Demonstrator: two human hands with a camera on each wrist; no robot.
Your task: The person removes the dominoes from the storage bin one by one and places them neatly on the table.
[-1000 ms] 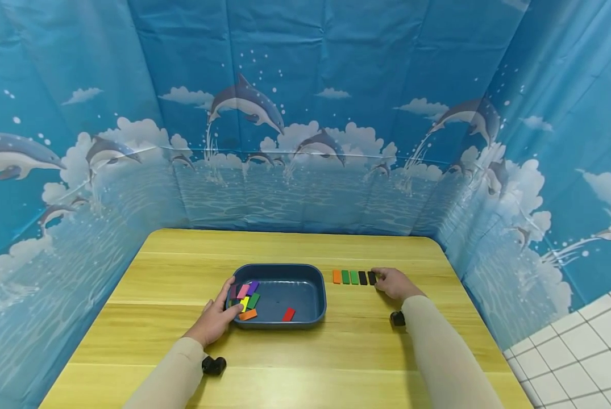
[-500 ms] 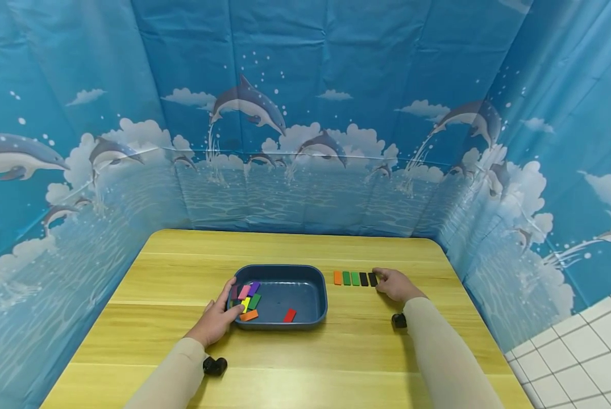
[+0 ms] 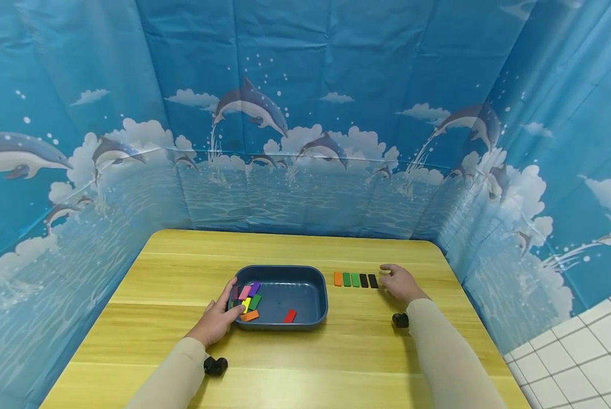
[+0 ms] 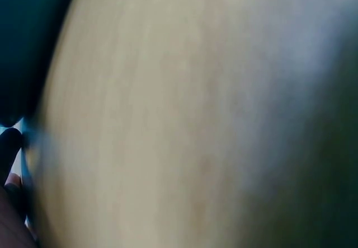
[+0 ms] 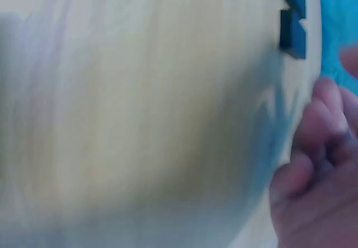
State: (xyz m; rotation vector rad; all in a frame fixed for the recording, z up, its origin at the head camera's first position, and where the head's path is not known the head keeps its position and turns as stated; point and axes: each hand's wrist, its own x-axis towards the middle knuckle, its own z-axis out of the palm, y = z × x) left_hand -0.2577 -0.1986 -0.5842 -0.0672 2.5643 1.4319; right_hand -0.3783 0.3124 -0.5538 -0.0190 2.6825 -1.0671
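My left hand (image 3: 214, 320) holds the left end of a dark blue plastic tray (image 3: 318, 325), thumb over the rim. Inside the tray lie several flat rectangular blocks: a pink block (image 3: 244, 292), a purple block (image 3: 254, 289), a yellow block (image 3: 246, 305), a green block (image 3: 255, 301), an orange block (image 3: 249, 316) and, apart from them, a red block (image 3: 290, 316). To the tray's right runs a row: an orange block (image 3: 338, 279), two green blocks and two black ones. My right hand (image 3: 401, 283), holding nothing, is just right of the last black block (image 3: 373, 281), apart from it.
Everything stands on a light wooden table (image 3: 285, 369). A blue dolphin-print curtain (image 3: 295, 187) hangs behind it and along both sides. White tiles (image 3: 581, 363) show at lower right. The left wrist view is mostly blurred tabletop.
My right hand has let go of the end black block and drawn slightly right, away from the row. The left hand stays at the tray.
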